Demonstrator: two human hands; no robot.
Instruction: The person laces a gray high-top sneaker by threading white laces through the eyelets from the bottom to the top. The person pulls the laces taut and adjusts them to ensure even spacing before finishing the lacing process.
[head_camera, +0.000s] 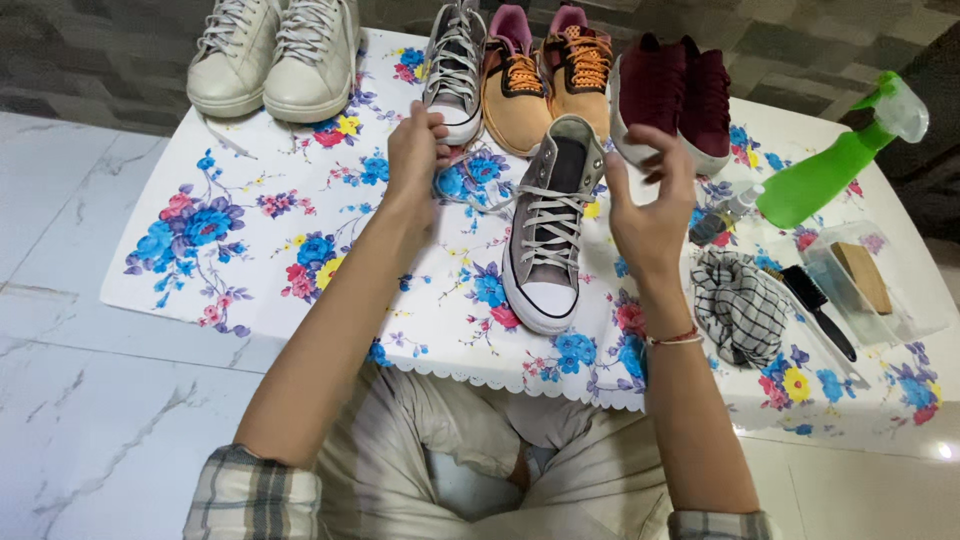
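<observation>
A grey high-top sneaker (548, 235) with white laces and a white toe cap lies on the floral cloth (260, 250), toe toward me. My left hand (415, 150) is left of its collar, fingers pinched on a white lace end (470, 200) that runs to the sneaker. On the other side of the collar, my right hand (650, 200) hovers with fingers spread and nothing in it. A second grey sneaker (455, 65) stands behind my left hand.
Along the far edge stand white sneakers (270, 55), orange sneakers (545, 70) and maroon sneakers (675, 95). At right are a green spray bottle (830, 165), a small bottle (722, 215), a checked rag (740, 305), a black brush (820, 310) and a clear box (870, 285).
</observation>
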